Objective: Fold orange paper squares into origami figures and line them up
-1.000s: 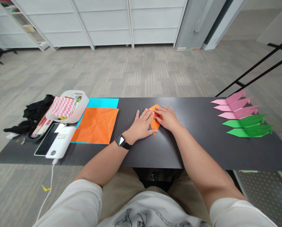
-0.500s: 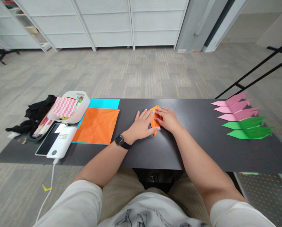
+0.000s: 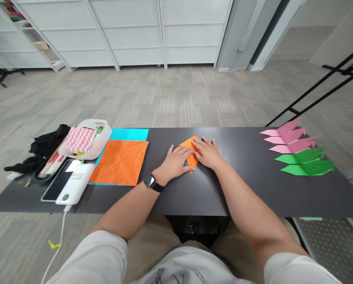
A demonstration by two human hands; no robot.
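Fingers unclenched, my left hand (image 3: pixel 174 163) and right hand (image 3: pixel 209 154) seemingly crease the folded orange paper (image 3: pixel 188 142), which calls for even pressure next.

The folded piece (image 3: pixel 192 161), the flat orange sheets (image 3: pixel 120 161) and the blue sheets (image 3: pixel 130 134) look like paper, the top orange one creased and slightly glossy. The dark tabletop (image 3: pixel 176 201) is smooth with a soft sheen, while the white bin (image 3: pixel 103 142) looks like semi-matt plastic. The black bundle (image 3: pixel 49 139) reads as matt, wrinkled cloth.
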